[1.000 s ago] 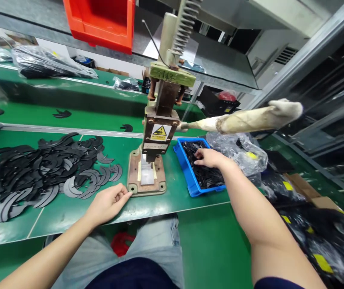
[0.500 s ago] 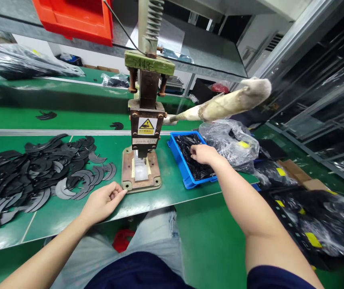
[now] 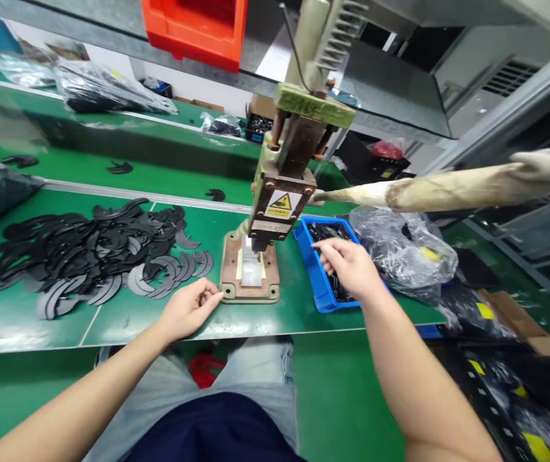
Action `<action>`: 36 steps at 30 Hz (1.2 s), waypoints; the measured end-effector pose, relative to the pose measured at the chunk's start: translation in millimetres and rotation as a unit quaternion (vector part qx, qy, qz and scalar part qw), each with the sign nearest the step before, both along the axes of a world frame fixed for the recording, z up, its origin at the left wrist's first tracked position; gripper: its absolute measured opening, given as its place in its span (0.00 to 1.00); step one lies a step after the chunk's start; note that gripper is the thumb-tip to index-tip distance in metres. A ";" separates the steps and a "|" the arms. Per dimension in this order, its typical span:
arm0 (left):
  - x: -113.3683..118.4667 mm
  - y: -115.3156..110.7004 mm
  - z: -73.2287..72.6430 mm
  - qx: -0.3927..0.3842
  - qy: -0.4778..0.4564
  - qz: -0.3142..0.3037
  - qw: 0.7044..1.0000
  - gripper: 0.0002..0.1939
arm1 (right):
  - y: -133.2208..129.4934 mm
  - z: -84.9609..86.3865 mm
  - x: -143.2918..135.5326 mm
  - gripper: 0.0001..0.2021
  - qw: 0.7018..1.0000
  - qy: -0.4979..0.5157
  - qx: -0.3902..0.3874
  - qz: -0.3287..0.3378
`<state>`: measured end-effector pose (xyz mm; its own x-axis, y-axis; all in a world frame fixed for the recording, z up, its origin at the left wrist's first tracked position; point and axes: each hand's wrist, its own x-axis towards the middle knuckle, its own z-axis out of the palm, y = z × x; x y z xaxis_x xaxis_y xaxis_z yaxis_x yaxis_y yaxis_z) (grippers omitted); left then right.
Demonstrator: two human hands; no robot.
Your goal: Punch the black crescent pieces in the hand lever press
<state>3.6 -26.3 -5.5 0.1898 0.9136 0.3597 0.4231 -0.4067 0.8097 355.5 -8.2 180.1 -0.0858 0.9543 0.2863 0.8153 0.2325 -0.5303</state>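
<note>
My right hand is above a blue tray with its fingers pinched. A small dark piece seems to show at the fingertips, too small to make out well. Black small parts fill the tray below that hand. My left hand rests on the table with its fingers curled and no object showing in them. Its thumb tip lies by the front left corner of the base plate of a hand press. A pale, clear block sits on the base under the ram.
Left of the press lies a heap of curved black pieces. The press's long wrapped lever reaches out to the right above the tray. Plastic bags lie beyond the tray. A red-orange bin stands on the shelf above.
My right hand has come up from among the parts in the blue tray, fingers pinched. My left hand stays by the press base. The camera view has turned left and tilted.
</note>
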 end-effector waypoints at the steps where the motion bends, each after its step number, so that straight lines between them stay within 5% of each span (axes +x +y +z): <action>1: 2.3 -3.4 1.8 0.016 -0.025 0.004 1.000 0.14 | -15.7 -13.7 -13.7 0.25 0.998 0.039 -0.026 0.040; 3: 9.3 -13.3 8.4 0.062 -0.055 -0.009 0.997 0.14 | -43.2 -45.8 -43.2 0.24 0.953 0.238 -0.137 0.127; 6: 22.2 -30.9 21.8 0.131 -0.052 -0.094 0.986 0.20 | -67.2 -91.3 -85.0 0.21 0.877 0.378 -0.241 0.171; 11: 30.7 -48.4 30.3 0.176 -0.047 -0.139 0.974 0.12 | -72.9 -128.5 -121.7 0.21 0.852 0.428 -0.252 0.163; 17: 28.1 -57.1 25.3 0.168 -0.035 -0.104 0.980 0.10 | -74.8 -136.8 -126.3 0.21 0.848 0.450 -0.229 0.161; 30: 36.4 -60.8 32.8 0.157 -0.020 -0.135 0.978 0.10 | -77.0 -141.5 -110.9 0.20 0.864 0.423 -0.205 0.179; 36: 24.6 -30.8 44.2 0.214 0.014 -0.074 0.974 0.06 | -65.8 -128.4 -102.0 0.17 0.893 0.379 -0.166 0.177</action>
<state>28.3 -57.1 38.7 0.3235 0.6427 0.6945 0.3527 -0.7630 0.5418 253.5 -74.0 51.6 -0.3004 0.9490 0.0963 0.0987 0.1314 -0.9864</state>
